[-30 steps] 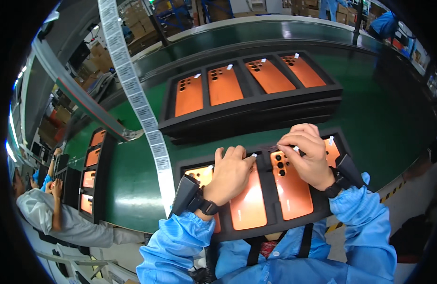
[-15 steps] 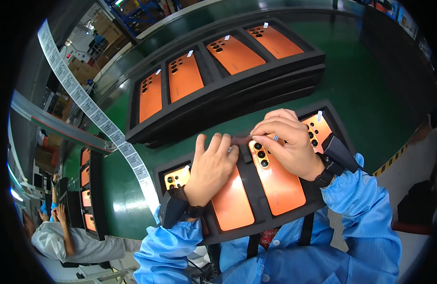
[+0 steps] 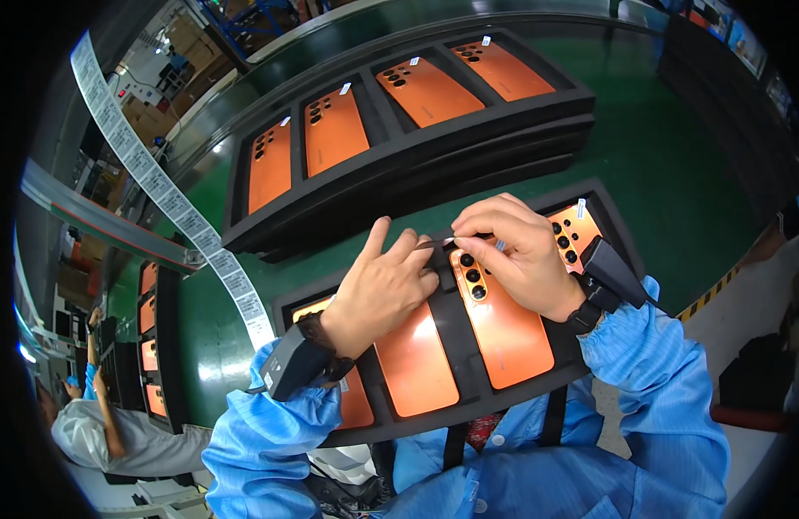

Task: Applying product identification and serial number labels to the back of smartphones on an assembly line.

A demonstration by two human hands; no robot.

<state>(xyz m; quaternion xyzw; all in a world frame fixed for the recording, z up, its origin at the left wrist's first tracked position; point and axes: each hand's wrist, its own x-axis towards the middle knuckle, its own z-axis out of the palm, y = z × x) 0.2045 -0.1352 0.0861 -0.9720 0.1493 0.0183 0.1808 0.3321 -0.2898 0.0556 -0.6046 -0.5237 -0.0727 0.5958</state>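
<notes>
Above a black foam tray point(image 3: 581, 350) of orange phones, my left hand point(image 3: 378, 290) has its index finger raised and its other fingers bent. My right hand point(image 3: 516, 259) pinches thumb and forefinger together over the camera end of a phone point(image 3: 508, 337). A small, thin dark sliver point(image 3: 432, 244) with a pale tip spans from my left fingertips to the right pinch; its kind is too small to tell. Under my left hand lies another phone point(image 3: 417, 372), its upper end hidden. The rightmost phone point(image 3: 574, 229), with a white tab, is partly covered by my right wrist.
A stack of black foam trays point(image 3: 399, 173) with orange phones stands beyond, on a green work surface point(image 3: 214, 346). A long strip of printed labels point(image 3: 170, 203) hangs down at left. Further left, a person point(image 3: 114, 432) sits near another phone tray point(image 3: 170, 346).
My left hand has turned slightly and shifted left, its forearm swinging outward. My right hand has moved slightly down and left, still pinching. The thin sliver between the hands shows more clearly.
</notes>
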